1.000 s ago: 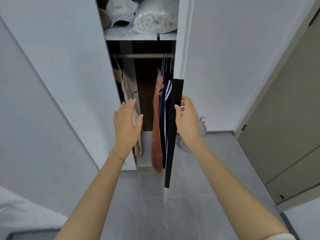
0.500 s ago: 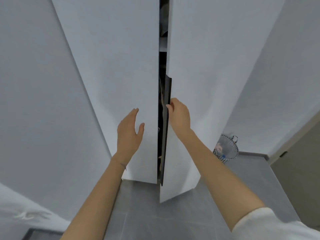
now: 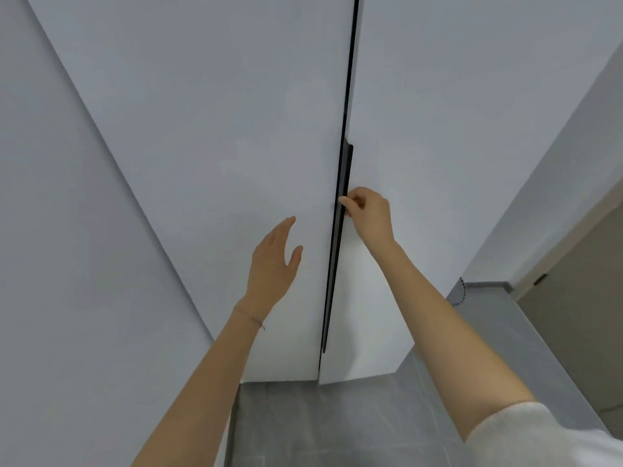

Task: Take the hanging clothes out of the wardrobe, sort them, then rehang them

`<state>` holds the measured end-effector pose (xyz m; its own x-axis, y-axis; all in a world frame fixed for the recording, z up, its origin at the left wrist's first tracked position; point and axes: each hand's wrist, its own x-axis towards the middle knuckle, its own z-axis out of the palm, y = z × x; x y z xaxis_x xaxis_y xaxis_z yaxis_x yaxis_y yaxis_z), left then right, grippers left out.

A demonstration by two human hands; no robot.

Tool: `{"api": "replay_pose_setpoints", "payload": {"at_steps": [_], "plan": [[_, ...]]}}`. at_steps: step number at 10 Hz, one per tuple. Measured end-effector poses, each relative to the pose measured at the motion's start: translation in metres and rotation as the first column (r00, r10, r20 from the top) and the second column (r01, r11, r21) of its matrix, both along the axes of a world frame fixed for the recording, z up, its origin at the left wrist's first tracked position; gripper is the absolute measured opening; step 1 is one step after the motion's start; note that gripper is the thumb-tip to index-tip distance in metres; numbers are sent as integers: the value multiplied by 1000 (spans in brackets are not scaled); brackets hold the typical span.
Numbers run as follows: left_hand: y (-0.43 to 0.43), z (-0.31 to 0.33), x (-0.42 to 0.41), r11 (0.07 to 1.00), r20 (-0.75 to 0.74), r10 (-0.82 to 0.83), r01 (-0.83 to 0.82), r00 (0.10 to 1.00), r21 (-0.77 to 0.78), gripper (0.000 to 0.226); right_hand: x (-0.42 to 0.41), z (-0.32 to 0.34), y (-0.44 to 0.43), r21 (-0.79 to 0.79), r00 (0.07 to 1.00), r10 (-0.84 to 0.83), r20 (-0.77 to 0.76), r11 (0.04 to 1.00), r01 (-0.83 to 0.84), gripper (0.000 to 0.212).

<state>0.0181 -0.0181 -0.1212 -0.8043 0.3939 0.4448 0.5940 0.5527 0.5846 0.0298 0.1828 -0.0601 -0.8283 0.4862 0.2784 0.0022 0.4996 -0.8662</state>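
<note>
The white wardrobe stands closed in front of me, its left door [image 3: 219, 146] and right door [image 3: 438, 129] meeting at a thin dark gap. A long black handle strip [image 3: 342, 251] runs down the right door's inner edge. My right hand [image 3: 369, 214] has its fingers curled on that strip at mid height. My left hand [image 3: 274, 264] is open, fingers apart, held flat just in front of the left door beside the gap. The hanging clothes are hidden behind the doors.
Grey tiled floor [image 3: 337, 426] lies below the doors. A white wall [image 3: 67, 264] runs along my left. At the right, a checkered basket edge [image 3: 460, 293] peeks from behind the wardrobe, near a beige door [image 3: 580, 332].
The doors have swung from wide open to shut, hiding the clothes and shelf. My right hand stayed on the handle strip; my left hand stayed open near the left door.
</note>
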Motion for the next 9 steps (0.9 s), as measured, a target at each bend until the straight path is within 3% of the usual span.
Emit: {"api": "replay_pose_setpoints", "payload": {"at_steps": [2,4,6,7,8,9], "plan": [[-1,-7,-23,997,62,-43,39,997,63,52,-31,-1,13,-210,999,-27,35,977,34,24],[-13,-16,-35,996,100,-44,36,994,75,51,-43,-6,20,-365,1000,-5,14,931,10,19],[-17,-26,-35,996,157,-46,32,987,85,50,-44,-11,16,-421,999,-32,-8,907,26,18],[-15,-24,-27,996,166,-52,39,985,81,50,-39,-14,8,-348,995,-61,75,934,84,24],[-16,-20,-19,994,94,-45,36,995,99,49,-20,-28,-16,-176,979,-75,191,978,109,36],[-17,-12,-9,997,44,-6,3,999,77,49,4,-45,-36,-146,985,-80,151,984,102,50]]}}
